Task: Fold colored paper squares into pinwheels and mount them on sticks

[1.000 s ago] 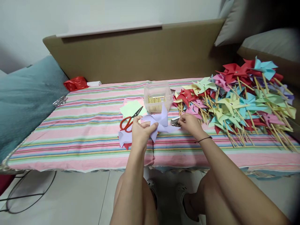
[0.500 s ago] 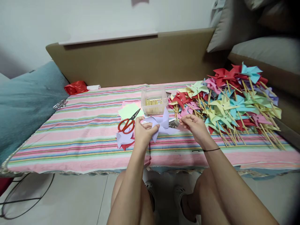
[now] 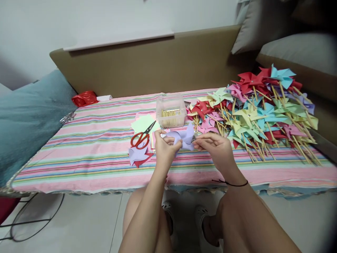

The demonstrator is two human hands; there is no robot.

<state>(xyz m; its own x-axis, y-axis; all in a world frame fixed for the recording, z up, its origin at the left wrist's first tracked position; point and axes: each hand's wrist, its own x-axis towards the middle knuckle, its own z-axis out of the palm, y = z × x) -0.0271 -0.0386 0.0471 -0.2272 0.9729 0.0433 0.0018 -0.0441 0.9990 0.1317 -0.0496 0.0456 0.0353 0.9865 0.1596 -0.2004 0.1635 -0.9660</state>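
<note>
My left hand point(image 3: 166, 151) is closed on a lavender paper pinwheel point(image 3: 186, 137), thumb on top, with its blades curled up. My right hand point(image 3: 218, 147) is at the pinwheel's right edge, thumb and fingers pinched together; whatever lies between the fingertips is too small to make out. Small metal bits point(image 3: 193, 138) show just behind those fingertips, partly hidden. Left of my hands, red-handled scissors point(image 3: 143, 136) lie across light green paper sheets point(image 3: 140, 123). Below the scissors are lavender cut paper point(image 3: 137, 155) and a red piece point(image 3: 143, 161).
Behind my hands stands a clear plastic box point(image 3: 172, 121) of short gold-coloured sticks. Finished pinwheels on sticks point(image 3: 249, 119) are heaped at right on the striped cloth point(image 3: 92, 151). A red plastic bag point(image 3: 84, 98) and a blue cushion point(image 3: 34, 116) are at left.
My right hand has moved left and a little down to the pinwheel. The pinwheel's right-hand blade, stretched out before, no longer sticks out. The left hand keeps its hold.
</note>
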